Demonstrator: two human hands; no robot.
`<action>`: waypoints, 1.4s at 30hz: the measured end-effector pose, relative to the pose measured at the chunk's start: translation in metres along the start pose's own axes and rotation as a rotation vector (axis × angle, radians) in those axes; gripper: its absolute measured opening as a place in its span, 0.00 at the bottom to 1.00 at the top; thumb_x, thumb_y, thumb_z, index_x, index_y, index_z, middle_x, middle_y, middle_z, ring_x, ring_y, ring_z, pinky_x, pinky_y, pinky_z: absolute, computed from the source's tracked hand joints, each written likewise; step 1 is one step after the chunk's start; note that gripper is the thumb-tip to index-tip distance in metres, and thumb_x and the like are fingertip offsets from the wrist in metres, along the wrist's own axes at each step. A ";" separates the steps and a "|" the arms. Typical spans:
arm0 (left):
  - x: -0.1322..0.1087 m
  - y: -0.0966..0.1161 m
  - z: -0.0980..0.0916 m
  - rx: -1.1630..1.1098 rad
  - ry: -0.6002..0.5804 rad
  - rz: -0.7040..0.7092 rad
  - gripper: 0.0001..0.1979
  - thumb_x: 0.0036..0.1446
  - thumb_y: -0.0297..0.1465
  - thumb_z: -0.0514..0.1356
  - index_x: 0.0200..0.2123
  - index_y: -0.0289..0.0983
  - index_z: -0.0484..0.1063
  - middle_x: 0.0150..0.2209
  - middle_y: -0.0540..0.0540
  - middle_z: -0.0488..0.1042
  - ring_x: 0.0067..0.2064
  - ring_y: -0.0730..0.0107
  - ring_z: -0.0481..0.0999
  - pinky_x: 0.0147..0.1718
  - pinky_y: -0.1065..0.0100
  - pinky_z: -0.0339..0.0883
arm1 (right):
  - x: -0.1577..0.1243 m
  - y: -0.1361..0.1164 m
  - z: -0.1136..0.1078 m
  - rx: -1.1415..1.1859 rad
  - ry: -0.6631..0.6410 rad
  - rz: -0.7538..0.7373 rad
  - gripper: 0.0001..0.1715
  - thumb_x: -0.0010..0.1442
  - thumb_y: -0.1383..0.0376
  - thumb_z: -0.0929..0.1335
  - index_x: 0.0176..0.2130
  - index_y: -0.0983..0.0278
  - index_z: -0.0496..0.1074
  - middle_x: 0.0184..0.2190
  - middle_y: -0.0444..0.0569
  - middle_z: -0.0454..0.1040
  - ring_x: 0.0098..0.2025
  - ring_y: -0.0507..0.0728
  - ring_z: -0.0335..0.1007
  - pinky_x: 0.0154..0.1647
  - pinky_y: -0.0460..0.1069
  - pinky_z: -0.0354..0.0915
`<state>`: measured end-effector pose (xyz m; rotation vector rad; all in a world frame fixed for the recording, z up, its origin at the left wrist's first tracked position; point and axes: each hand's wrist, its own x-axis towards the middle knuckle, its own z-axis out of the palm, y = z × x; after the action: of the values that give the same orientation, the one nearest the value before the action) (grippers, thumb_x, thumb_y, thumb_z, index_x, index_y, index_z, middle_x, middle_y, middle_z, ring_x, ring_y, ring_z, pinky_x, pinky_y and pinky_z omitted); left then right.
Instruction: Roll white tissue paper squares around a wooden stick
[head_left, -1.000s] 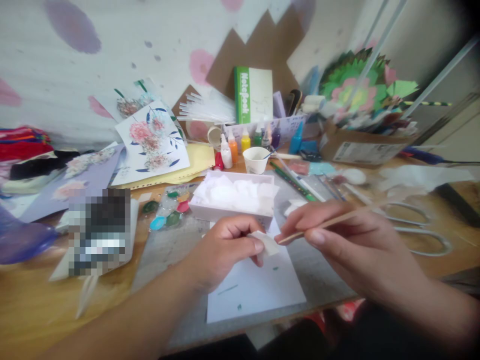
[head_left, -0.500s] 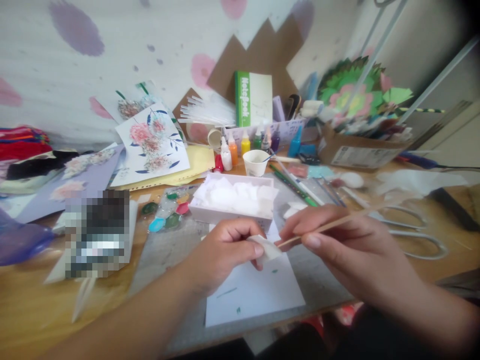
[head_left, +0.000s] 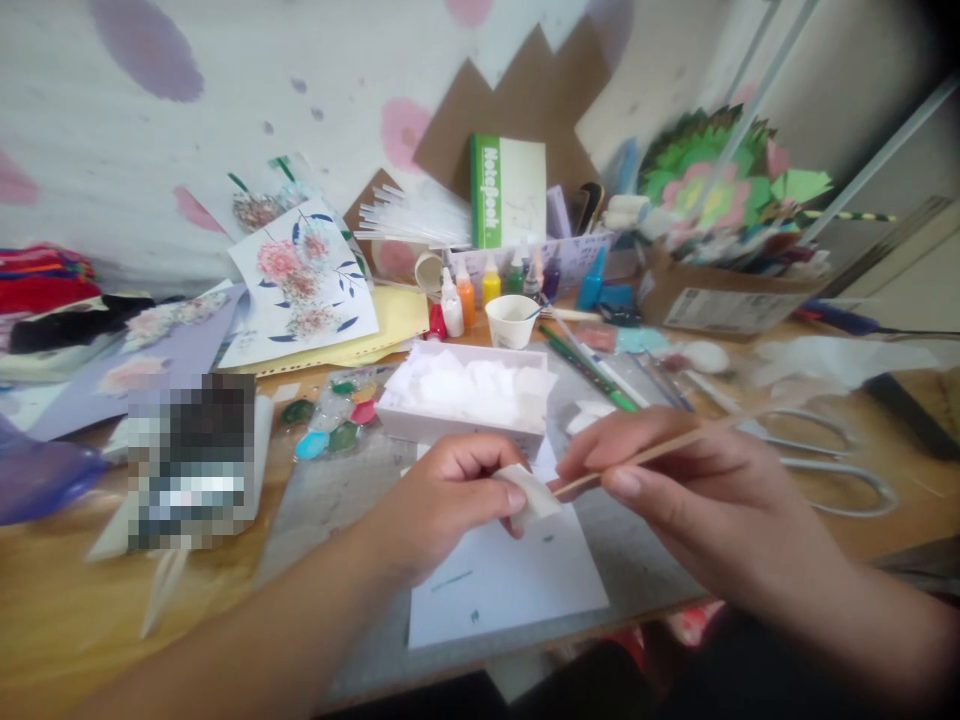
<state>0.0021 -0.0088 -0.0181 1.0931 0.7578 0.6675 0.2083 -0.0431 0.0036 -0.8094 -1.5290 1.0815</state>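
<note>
My left hand point(head_left: 442, 500) pinches a small white piece of paper point(head_left: 534, 497) between thumb and fingers, just above a white sheet point(head_left: 510, 580) on the desk. My right hand point(head_left: 697, 500) grips a thin wooden stick point(head_left: 675, 445) whose near tip meets the paper piece. A white box of white paper scraps point(head_left: 469, 395) stands right behind both hands.
Small paint bottles point(head_left: 487, 285) and a paper cup point(head_left: 512, 320) stand behind the box. Scissors point(head_left: 832, 450) lie at the right, colour blobs point(head_left: 330, 425) at the left. Flower paintings point(head_left: 304, 285), a green notebook point(head_left: 506, 190) and a cardboard box of paper flowers point(head_left: 720, 290) crowd the back.
Almost nothing differs: both hands keep their hold, the stick tip stays at the paper piece, and the view has shifted slightly.
</note>
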 end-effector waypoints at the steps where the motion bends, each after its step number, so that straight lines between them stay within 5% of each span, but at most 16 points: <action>1: 0.000 0.000 0.000 -0.001 0.005 -0.004 0.04 0.46 0.29 0.64 0.23 0.35 0.73 0.21 0.51 0.74 0.26 0.72 0.70 0.31 0.68 0.60 | 0.000 0.000 0.000 0.007 -0.002 -0.001 0.08 0.62 0.69 0.72 0.38 0.56 0.82 0.35 0.45 0.81 0.36 0.54 0.81 0.39 0.47 0.78; 16: 0.001 0.000 0.001 0.053 -0.025 0.039 0.02 0.49 0.28 0.63 0.28 0.35 0.73 0.25 0.51 0.73 0.29 0.72 0.71 0.31 0.68 0.63 | 0.000 0.000 0.002 0.030 -0.016 -0.009 0.07 0.62 0.66 0.72 0.39 0.53 0.82 0.33 0.44 0.81 0.35 0.54 0.81 0.38 0.47 0.79; 19: 0.000 0.001 0.001 0.171 0.106 0.122 0.05 0.51 0.28 0.64 0.34 0.38 0.72 0.30 0.53 0.71 0.32 0.73 0.70 0.32 0.70 0.63 | -0.001 -0.001 0.003 0.005 -0.013 -0.026 0.07 0.62 0.66 0.72 0.38 0.54 0.82 0.33 0.45 0.81 0.35 0.54 0.81 0.38 0.47 0.79; 23: -0.005 0.000 -0.002 0.314 0.338 0.290 0.12 0.57 0.30 0.62 0.24 0.38 0.64 0.21 0.57 0.61 0.24 0.78 0.59 0.23 0.73 0.53 | 0.000 -0.002 0.003 -0.068 0.014 -0.052 0.07 0.63 0.65 0.71 0.39 0.55 0.81 0.33 0.45 0.81 0.35 0.54 0.81 0.37 0.46 0.79; 26: -0.007 -0.002 -0.002 0.249 0.209 0.271 0.17 0.60 0.37 0.60 0.21 0.37 0.63 0.18 0.57 0.59 0.21 0.78 0.56 0.21 0.73 0.50 | 0.001 -0.004 0.002 -0.157 0.011 -0.092 0.07 0.63 0.67 0.71 0.38 0.56 0.80 0.33 0.45 0.81 0.36 0.54 0.81 0.38 0.45 0.78; 30: -0.006 -0.004 0.002 0.149 0.004 0.110 0.18 0.57 0.44 0.62 0.25 0.36 0.69 0.22 0.52 0.70 0.23 0.76 0.66 0.23 0.72 0.60 | 0.002 -0.004 0.001 -0.263 -0.005 -0.147 0.08 0.61 0.72 0.71 0.38 0.59 0.79 0.33 0.45 0.82 0.37 0.53 0.81 0.38 0.43 0.76; 42: -0.003 0.002 0.005 0.199 0.116 0.009 0.10 0.53 0.33 0.61 0.22 0.36 0.69 0.20 0.51 0.72 0.22 0.76 0.68 0.23 0.72 0.63 | 0.002 0.000 0.001 -0.285 0.019 -0.149 0.08 0.61 0.70 0.72 0.38 0.58 0.80 0.33 0.45 0.82 0.37 0.55 0.81 0.36 0.45 0.77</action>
<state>0.0036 -0.0134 -0.0147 1.2474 0.9347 0.6781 0.2071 -0.0408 0.0041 -0.8793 -1.7218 0.7548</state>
